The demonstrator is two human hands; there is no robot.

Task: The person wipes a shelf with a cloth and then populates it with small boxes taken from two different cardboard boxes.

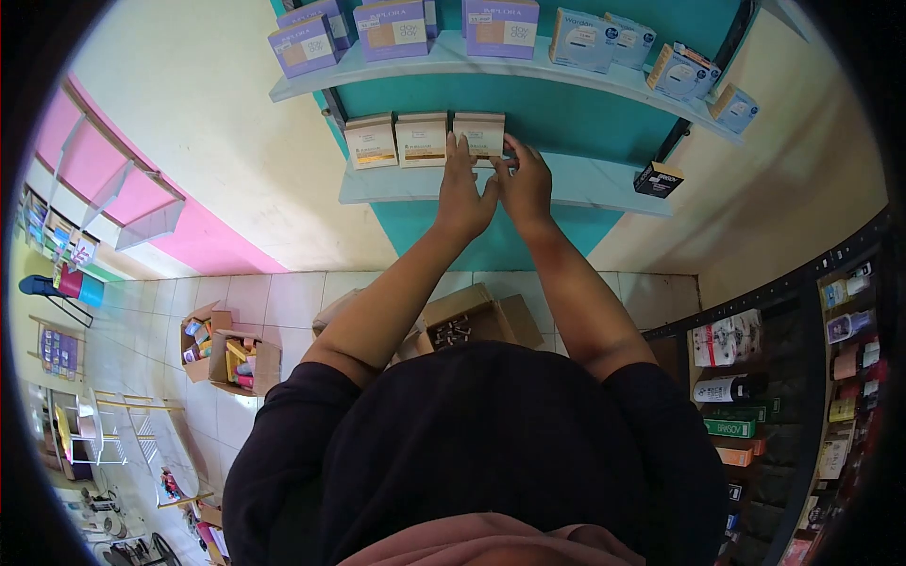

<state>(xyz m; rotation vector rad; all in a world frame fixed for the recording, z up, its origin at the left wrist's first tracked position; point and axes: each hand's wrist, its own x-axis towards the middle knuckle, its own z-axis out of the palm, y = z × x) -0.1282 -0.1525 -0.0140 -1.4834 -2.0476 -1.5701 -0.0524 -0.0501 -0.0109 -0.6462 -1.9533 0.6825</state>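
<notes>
Three cream cosmetics boxes with gold bands stand side by side on the lower white shelf (585, 179). They are the left cosmetics box (369, 141), the middle cosmetics box (421, 139) and the right cosmetics box (481, 127). My left hand (461, 196) has its fingers stretched flat against the front of the right box, near its left edge. At that box's lower right corner, my right hand (527, 189) grips with bent fingers and thumb. My thumbs are close together at the shelf's front edge. The fingertips of my right hand are partly hidden by the box.
Purple boxes (396, 28) and light blue boxes (582, 40) line the upper shelf (425, 72). A small black box (658, 179) sits at the lower shelf's right end. Open cartons (257, 363) stand on the tiled floor. A stocked dark rack (802, 377) is at right.
</notes>
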